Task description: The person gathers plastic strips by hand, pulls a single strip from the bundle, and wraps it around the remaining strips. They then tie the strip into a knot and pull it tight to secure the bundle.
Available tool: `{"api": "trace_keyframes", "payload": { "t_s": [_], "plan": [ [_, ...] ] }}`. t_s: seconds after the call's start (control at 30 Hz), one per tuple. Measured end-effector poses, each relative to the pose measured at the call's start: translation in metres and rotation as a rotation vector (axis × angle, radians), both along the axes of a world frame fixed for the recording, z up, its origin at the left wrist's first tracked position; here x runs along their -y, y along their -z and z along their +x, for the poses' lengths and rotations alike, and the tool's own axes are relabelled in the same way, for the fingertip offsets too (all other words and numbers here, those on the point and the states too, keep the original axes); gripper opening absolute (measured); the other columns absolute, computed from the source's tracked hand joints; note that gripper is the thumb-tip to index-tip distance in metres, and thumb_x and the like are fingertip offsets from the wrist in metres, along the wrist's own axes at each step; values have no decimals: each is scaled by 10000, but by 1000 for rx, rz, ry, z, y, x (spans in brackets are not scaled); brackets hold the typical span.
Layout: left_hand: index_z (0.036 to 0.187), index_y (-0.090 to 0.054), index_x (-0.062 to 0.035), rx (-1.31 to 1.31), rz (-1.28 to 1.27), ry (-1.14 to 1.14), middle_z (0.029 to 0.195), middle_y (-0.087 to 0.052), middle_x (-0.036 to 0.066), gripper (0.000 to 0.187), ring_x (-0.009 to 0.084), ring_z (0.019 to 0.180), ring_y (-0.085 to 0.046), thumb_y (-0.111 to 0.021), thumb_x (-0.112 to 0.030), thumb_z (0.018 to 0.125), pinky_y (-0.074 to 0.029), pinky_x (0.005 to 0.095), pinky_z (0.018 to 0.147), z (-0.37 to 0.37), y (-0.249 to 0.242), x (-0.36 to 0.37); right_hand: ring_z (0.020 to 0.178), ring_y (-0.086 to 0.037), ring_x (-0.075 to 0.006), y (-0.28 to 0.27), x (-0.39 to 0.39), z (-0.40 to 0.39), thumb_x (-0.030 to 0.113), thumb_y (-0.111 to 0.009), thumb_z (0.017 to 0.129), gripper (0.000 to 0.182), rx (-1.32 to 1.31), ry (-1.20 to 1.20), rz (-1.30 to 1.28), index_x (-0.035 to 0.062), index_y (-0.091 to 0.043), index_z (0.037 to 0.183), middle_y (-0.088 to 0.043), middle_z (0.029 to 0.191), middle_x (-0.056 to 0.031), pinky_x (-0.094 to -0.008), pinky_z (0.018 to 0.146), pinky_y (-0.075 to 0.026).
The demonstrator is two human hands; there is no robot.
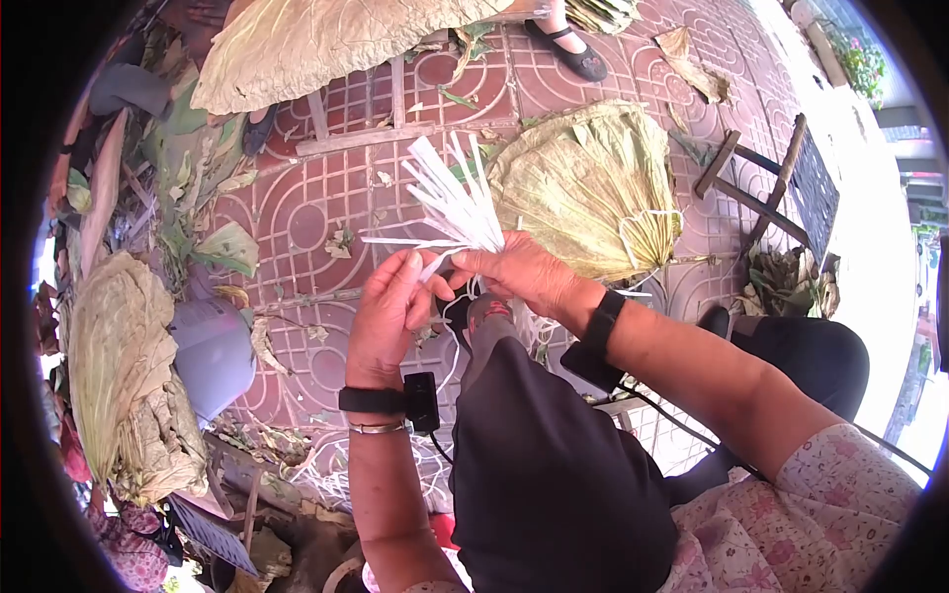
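A bundle of flat white strips (465, 208) fans upward above my knees, with several loose ends hanging below. My right hand (529, 277) is closed round the lower part of that bundle. My left hand (388, 311) pinches one white strip that runs across to the bundle; its fingertips are close to the right thumb. Just beyond the right hand, a fan-shaped stack of dried leaves (583, 188) lies on the paving, its narrow end tied with a white strip.
At the left are another dried leaf stack (124, 366) and a pale plastic container (213, 356). A folding stool (781, 188) stands at the right. A large leaf bundle (326, 49) and another person's shoe (568, 49) are at the top. White strips (376, 465) litter the ground.
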State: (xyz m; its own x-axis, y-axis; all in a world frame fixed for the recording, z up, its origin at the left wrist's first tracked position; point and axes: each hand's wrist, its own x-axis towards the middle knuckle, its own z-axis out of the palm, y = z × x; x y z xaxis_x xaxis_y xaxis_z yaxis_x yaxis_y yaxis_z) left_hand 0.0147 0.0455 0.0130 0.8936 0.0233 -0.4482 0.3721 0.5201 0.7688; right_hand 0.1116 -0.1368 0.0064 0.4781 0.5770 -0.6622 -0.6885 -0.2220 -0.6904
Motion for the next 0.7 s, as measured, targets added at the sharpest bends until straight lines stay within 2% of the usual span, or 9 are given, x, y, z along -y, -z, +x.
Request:
{"api": "trace_keyframes", "payload": {
  "t_s": [0.03, 0.13, 0.2, 0.27, 0.47, 0.53, 0.63, 0.67, 0.7],
  "plan": [
    [1119, -614, -43, 5, 7, -41, 768, -659, 73, 284, 14, 449, -340, -476, -279, 1042, -255, 180, 437, -2, 5, -8, 506, -379, -64, 3, 2, 2, 233, -695, 902, 208, -23, 76, 27, 47, -672, 991, -716, 820, -83, -233, 479, -333],
    [1130, -615, -49, 10, -13, -191, 787, -659, 70, 301, 16, 448, -326, -455, -292, 1052, -248, 183, 437, -9, 19, -16, 496, -371, -66, 8, 18, 10, 225, -686, 917, 194, -142, 218, 72, 50, -648, 991, -704, 800, -107, -238, 459, -309],
    [1132, -615, -47, 9, 12, -291, 781, -651, 62, 300, 18, 452, -321, -458, -289, 1050, -249, 184, 439, -11, 26, -13, 488, -362, -62, 12, 24, 11, 215, -682, 924, 192, -173, 220, 73, 41, -645, 996, -669, 761, -74, -226, 447, -273],
    [1127, -619, -42, -11, 58, -244, 754, -636, 49, 297, 17, 460, -317, -459, -280, 1050, -248, 182, 446, -14, 30, -3, 480, -346, -51, 16, 25, 5, 237, -690, 926, 227, -164, 212, 82, 29, -651, 1006, -661, 758, -46, -211, 448, -255],
    [1084, -634, -27, -43, 250, 99, 678, -564, 3, 289, 8, 508, -327, -457, -252, 1044, -260, 181, 481, -2, 6, 12, 523, -411, -46, 14, 20, 3, 245, -723, 896, 245, 23, 114, 71, 63, -661, 1048, -622, 755, -8, -203, 475, -301],
    [1076, -634, -26, 8, 326, 280, 669, -542, -14, 290, 10, 528, -333, -460, -256, 1042, -275, 185, 502, 7, -3, 9, 555, -459, -63, -4, 14, 3, 221, -718, 883, 224, 123, 39, 29, 66, -682, 1042, -628, 765, -12, -226, 505, -363],
    [1074, -633, -24, 33, 398, 364, 679, -522, -32, 265, 15, 583, -382, -500, -248, 1027, -309, 186, 546, 27, -26, 2, 587, -500, -78, -3, 14, 9, 215, -713, 876, 239, 177, -76, -33, 63, -701, 1060, -638, 772, -12, -242, 540, -411],
    [1075, -635, -25, 93, 470, 298, 682, -521, -38, 256, 15, 589, -388, -515, -245, 1021, -313, 186, 550, 31, -20, -1, 595, -508, -81, 0, 16, 12, 218, -712, 875, 252, 179, -114, -53, 60, -705, 1071, -642, 773, -11, -243, 550, -419],
    [1076, -637, -25, 152, 540, 233, 685, -520, -43, 249, 14, 595, -393, -530, -241, 1015, -318, 185, 554, 35, -9, -5, 567, -479, -70, -7, 16, 14, 236, -701, 895, 230, 163, -84, 0, 52, -705, 1031, -624, 738, -15, -233, 514, -380]
  ]
}}
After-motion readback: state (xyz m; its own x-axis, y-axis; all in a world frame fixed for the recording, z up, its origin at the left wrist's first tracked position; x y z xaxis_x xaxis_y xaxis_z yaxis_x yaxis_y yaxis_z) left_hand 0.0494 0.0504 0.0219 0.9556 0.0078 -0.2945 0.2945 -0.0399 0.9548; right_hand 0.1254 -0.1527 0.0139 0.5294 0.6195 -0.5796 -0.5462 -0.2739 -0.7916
